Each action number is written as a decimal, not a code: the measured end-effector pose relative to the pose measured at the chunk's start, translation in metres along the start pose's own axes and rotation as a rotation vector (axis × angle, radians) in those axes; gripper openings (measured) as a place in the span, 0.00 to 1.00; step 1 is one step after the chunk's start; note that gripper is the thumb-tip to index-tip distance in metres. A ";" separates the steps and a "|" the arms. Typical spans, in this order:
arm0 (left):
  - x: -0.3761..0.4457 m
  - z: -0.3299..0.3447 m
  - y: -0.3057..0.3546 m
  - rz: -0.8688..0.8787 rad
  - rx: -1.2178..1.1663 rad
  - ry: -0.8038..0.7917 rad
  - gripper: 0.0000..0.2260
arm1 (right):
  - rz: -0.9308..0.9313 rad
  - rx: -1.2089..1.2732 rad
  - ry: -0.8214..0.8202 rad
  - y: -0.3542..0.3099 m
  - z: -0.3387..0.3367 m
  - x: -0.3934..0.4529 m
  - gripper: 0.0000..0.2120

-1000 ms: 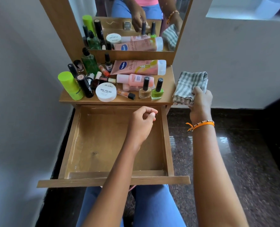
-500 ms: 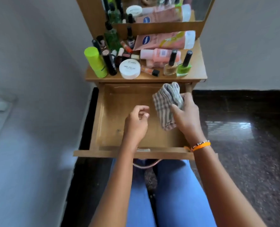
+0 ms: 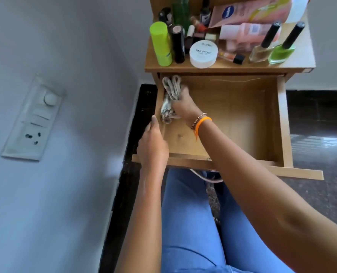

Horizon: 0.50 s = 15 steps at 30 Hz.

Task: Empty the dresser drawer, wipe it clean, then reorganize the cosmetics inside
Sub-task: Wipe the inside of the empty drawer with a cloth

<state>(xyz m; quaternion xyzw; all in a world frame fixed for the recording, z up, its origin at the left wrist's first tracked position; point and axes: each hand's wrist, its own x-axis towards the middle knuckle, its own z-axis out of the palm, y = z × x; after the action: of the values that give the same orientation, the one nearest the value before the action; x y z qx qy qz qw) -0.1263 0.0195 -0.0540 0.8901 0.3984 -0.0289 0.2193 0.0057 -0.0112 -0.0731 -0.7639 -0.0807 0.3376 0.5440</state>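
Pressing the bunched checked cloth [image 3: 170, 99] into the emptied drawer's [image 3: 242, 115] far-left corner, the right hand [image 3: 184, 106] grips it to wipe — the left hand [image 3: 152, 144], fingers relaxed, holds nothing and steadies the side wall.

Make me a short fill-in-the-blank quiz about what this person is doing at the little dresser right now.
1. The right hand presses a checked cloth into the far ____ corner of the open drawer.
2. The left hand rests on the drawer's ____ side wall.
3. The white round tub on the dresser top reads "NAIL ____".
4. The right wrist wears an ____ band.

Missing words: left; left; POLISH; orange
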 end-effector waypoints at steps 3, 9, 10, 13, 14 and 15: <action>0.010 -0.008 -0.014 0.019 -0.014 -0.015 0.28 | -0.141 -0.312 -0.189 0.005 0.004 -0.022 0.23; 0.017 -0.005 -0.027 0.015 -0.217 0.048 0.28 | -0.075 -0.484 -0.401 0.021 0.004 -0.038 0.23; 0.014 -0.005 -0.026 0.005 -0.229 0.049 0.28 | -0.045 -0.356 -0.346 0.018 0.004 -0.028 0.23; 0.011 -0.005 -0.025 -0.012 -0.257 0.064 0.29 | 0.007 -0.031 -0.110 0.007 0.000 0.007 0.26; 0.011 -0.005 -0.026 -0.008 -0.265 0.069 0.29 | 0.006 0.025 -0.049 0.005 -0.002 0.019 0.27; 0.012 -0.005 -0.026 -0.002 -0.270 0.070 0.29 | -0.004 0.004 -0.012 0.003 -0.003 0.026 0.28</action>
<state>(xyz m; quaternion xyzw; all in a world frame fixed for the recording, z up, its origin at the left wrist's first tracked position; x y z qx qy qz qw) -0.1380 0.0449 -0.0621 0.8527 0.4068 0.0557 0.3229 0.0258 -0.0020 -0.0865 -0.7606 -0.0846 0.3411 0.5459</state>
